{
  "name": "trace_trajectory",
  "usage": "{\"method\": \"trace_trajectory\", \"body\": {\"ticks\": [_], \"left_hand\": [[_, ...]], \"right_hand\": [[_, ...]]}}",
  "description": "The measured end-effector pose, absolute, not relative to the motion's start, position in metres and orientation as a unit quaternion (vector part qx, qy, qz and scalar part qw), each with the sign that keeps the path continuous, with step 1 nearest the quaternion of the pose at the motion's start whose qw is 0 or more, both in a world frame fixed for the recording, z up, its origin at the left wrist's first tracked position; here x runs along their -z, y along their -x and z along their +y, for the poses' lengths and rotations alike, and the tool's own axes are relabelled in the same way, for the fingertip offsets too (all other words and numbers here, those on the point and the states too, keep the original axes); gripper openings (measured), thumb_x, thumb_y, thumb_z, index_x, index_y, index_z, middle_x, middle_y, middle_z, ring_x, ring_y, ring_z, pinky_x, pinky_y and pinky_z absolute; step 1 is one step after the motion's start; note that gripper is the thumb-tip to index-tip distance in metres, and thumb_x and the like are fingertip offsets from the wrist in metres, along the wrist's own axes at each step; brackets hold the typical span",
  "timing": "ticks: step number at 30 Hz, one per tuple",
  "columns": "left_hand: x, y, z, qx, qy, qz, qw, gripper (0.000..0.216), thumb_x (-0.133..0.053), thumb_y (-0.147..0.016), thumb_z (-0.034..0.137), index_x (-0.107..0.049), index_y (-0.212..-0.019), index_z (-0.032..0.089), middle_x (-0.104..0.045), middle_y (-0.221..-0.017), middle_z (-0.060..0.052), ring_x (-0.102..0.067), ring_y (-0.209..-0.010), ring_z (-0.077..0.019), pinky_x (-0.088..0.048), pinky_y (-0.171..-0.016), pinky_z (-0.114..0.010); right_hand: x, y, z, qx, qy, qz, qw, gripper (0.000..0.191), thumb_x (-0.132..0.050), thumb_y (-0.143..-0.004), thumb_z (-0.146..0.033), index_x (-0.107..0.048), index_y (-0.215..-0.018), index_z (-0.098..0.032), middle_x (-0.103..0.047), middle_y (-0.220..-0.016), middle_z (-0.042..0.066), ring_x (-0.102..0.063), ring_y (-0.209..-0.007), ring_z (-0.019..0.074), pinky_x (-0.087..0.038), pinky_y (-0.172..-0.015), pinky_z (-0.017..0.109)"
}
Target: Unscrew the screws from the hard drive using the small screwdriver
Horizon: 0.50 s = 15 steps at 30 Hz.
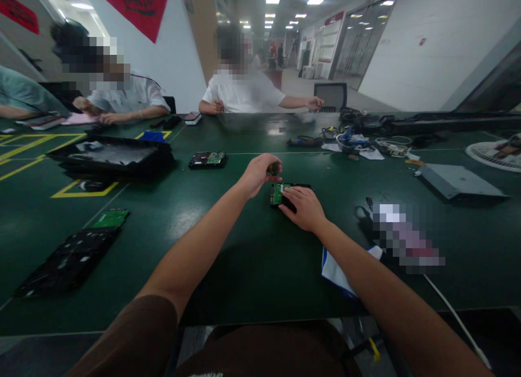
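Note:
A black hard drive (280, 194) with a green circuit board facing up lies on the dark green table (252, 268) in front of me. My right hand (304, 207) rests flat on the drive's right side, fingers stretched over it. Just above the drive's left end, my left hand (260, 173) is closed in a fist around a small dark tool (275, 168), which I take to be a screwdriver handle.
A second hard drive (207, 159) lies farther back. A black tray (109, 157) sits at the left, and a row of dark parts with a green board (110, 218) at the near left. Cables and tools (358, 140) clutter the back right, beside a grey metal cover (458, 180). Two people sit across the table.

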<state>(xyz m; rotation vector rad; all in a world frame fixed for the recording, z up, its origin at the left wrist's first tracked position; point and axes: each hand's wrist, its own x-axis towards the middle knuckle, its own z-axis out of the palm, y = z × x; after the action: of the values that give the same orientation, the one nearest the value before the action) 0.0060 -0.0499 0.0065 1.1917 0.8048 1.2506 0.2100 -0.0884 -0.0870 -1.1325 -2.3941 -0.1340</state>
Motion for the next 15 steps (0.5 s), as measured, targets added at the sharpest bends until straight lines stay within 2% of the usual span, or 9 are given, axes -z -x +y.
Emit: {"method": "trace_trajectory", "body": {"ticks": [5, 10, 12, 15], "left_hand": [[-0.0127, -0.0056, -0.0554, -0.535, -0.555, 0.372, 0.517, 0.023, -0.057, -0.086, 0.032, -0.072, -0.088, 0.015, -0.061, -0.088, -0.007, -0.061, -0.084, -0.0178, -0.06, -0.067, -0.03], [-0.0113, -0.0087, -0.0551, -0.563, -0.51, 0.354, 0.546, 0.013, -0.053, -0.09, 0.025, -0.059, -0.101, 0.02, -0.065, -0.082, -0.003, -0.066, -0.079, -0.018, -0.062, -0.069, -0.035], [-0.0082, -0.01, -0.0528, -0.573, -0.508, 0.343, 0.545, 0.009, -0.051, -0.092, 0.024, -0.056, -0.099, 0.021, -0.065, -0.08, -0.003, -0.067, -0.079, -0.0178, -0.062, -0.071, -0.035], [-0.0035, -0.0109, -0.0492, -0.574, -0.546, 0.362, 0.491, 0.012, -0.052, -0.094, 0.027, -0.061, -0.093, 0.02, -0.064, -0.082, -0.003, -0.064, -0.078, -0.0159, -0.06, -0.066, -0.028]], "right_hand": [[0.0859, -0.2103, -0.089, 0.044, 0.416, -0.875, 0.242, 0.049, -0.055, -0.103, -0.053, -0.066, -0.139, -0.021, -0.066, -0.144, 0.011, -0.056, -0.135, 0.0338, -0.039, -0.116, 0.056], [0.0863, -0.2106, -0.0891, 0.038, 0.412, -0.876, 0.246, 0.049, -0.056, -0.103, -0.052, -0.066, -0.139, -0.021, -0.066, -0.144, 0.011, -0.056, -0.135, 0.0336, -0.039, -0.116, 0.056], [0.0865, -0.2103, -0.0892, 0.04, 0.414, -0.875, 0.246, 0.049, -0.056, -0.103, -0.052, -0.066, -0.139, -0.021, -0.066, -0.144, 0.011, -0.056, -0.135, 0.0334, -0.039, -0.116, 0.056], [0.0864, -0.2098, -0.0895, 0.047, 0.416, -0.875, 0.242, 0.049, -0.055, -0.103, -0.052, -0.067, -0.138, -0.02, -0.066, -0.144, 0.011, -0.056, -0.135, 0.0332, -0.038, -0.117, 0.055]]}}
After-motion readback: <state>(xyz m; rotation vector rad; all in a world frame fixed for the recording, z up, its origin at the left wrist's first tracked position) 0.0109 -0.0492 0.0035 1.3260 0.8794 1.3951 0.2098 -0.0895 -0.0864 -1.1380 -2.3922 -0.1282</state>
